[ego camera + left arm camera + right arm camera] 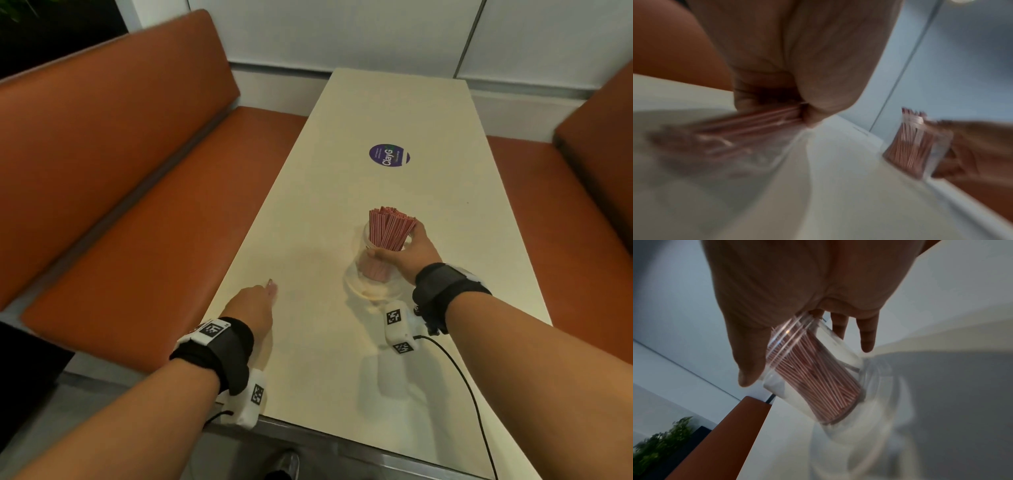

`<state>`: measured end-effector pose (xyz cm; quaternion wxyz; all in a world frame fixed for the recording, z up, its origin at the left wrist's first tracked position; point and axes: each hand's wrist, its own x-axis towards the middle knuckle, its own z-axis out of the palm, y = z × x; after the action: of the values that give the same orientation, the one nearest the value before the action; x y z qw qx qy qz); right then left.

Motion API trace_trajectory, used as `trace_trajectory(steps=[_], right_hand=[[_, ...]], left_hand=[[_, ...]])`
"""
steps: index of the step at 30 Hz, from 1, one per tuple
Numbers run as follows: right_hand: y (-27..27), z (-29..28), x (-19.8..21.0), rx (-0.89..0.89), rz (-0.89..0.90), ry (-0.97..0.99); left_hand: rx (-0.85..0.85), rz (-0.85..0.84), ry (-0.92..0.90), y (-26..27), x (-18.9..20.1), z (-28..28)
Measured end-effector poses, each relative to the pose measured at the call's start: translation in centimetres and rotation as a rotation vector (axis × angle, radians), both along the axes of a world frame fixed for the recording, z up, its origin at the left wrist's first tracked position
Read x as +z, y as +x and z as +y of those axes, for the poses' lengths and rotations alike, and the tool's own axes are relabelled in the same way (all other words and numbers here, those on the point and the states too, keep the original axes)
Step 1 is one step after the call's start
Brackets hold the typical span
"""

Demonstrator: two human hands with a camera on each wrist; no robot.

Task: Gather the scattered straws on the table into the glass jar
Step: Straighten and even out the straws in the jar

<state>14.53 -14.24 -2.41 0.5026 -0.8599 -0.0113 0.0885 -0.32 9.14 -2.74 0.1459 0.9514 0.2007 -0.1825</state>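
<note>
Honestly, my right hand (409, 253) grips the clear glass jar (373, 270) of pink paper straws (388, 229); my left hand (253, 308) pinches a few loose straws (748, 125), and tilting the jar could spill its bundle.

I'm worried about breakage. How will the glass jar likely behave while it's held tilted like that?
The glass jar is clear and smooth, so probably slippery and fragile if dropped. The right hand grips it near the rim. The tall pink straws stick out above it, so it may be top-heavy and prone to tipping.

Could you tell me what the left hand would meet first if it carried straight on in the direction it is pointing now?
Probably only bare table. The left hand points up the table's left side, passing left of the glass jar; depth is uncertain.
</note>
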Motion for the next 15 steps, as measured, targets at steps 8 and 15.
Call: trace_trajectory(steps=[8, 15], right_hand=[[-4.5, -2.4, 3.8, -0.192, -0.267, 0.029], [-8.4, -0.1, 6.5, 0.296, 0.232, 0.486]], left_hand=[[0.190, -0.289, -1.074, 2.3, 3.7, -3.5], [-0.211, -0.270, -1.087, 3.6, 6.4, -10.7]])
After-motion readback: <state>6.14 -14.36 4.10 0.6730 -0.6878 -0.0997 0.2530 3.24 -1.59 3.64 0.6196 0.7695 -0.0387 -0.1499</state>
